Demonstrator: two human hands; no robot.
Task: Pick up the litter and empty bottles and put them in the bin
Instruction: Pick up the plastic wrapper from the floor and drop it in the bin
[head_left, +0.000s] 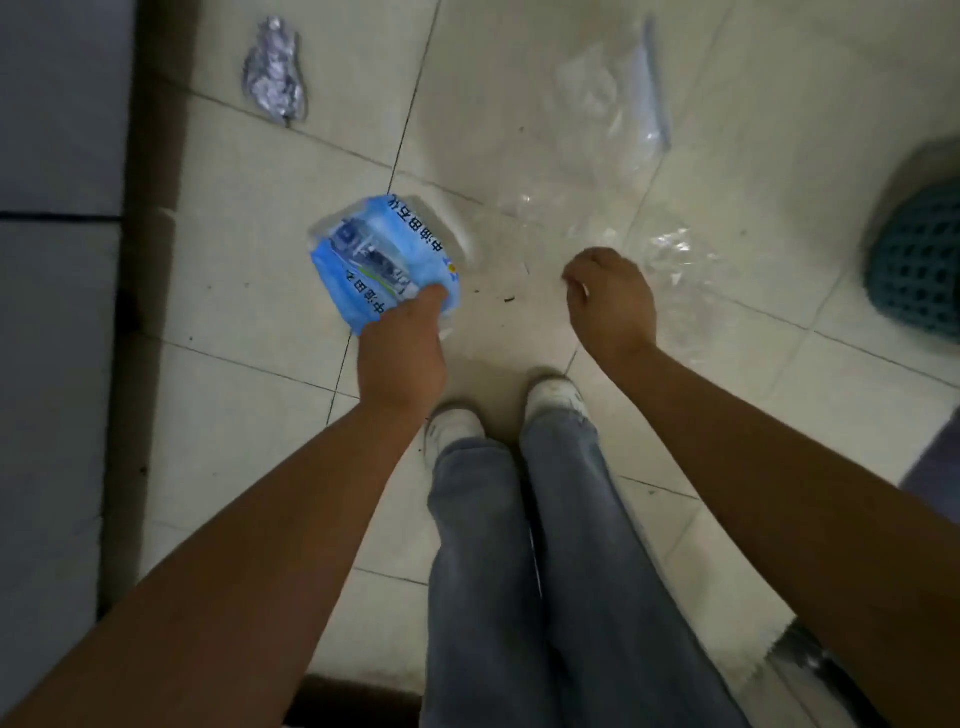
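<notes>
My left hand (402, 353) grips a crushed clear bottle with a blue label (382, 260), held above the tiled floor. My right hand (610, 306) hangs beside it with the fingers curled in and nothing in them. Clear plastic wrap (670, 249) lies on the floor just past my right hand. A larger clear plastic bag (608, 104) lies further ahead. A crumpled silvery wrapper (275, 73) lies on the floor at the far left. The dark green mesh bin (919, 270) stands at the right edge, only partly in view.
A grey cabinet or wall (57, 312) with a dark base strip runs along the left. My legs in jeans and white shoes (457, 426) stand below the hands. Small dark crumbs (509, 300) dot the tiles. A dark object (800, 654) sits at the bottom right.
</notes>
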